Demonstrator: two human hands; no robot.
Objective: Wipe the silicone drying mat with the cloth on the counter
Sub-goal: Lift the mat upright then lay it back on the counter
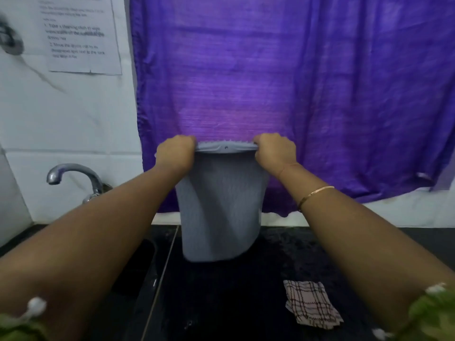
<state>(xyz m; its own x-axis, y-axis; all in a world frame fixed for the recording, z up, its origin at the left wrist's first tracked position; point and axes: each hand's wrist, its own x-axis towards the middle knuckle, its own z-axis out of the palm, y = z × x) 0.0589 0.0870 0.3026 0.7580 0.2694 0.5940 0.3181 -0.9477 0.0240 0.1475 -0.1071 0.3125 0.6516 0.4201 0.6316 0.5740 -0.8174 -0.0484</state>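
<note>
A person holds the grey silicone drying mat (220,205) up by its top edge in front of a purple curtain (320,94), the left hand (175,153) clenched on one upper corner and the right hand (275,150) clenched on the other, the two hands apart with the edge stretched between them. The mat hangs down in a loose curve, its lower edge low over the dark desk (246,303); whether it touches the surface cannot be told from this angle. The checked cloth (310,303) lies crumpled on the desk near the person's right forearm, well apart from the mat and touched by neither hand. A tap (73,175) stands to the left over a dark sink (138,262), and a printed sheet (81,35) is fixed to the pale wall above it, its text too blurred to read reliably. A thin bangle (315,194) circles the right wrist. Judging from this arrangement, the wiping itself does not appear to be under way: the mat is lifted rather than laid flat, and the cloth is not in hand. What seems left is to settle the mat on the desk, free a hand, pick up the cloth and pass it over the mat's surface.
</note>
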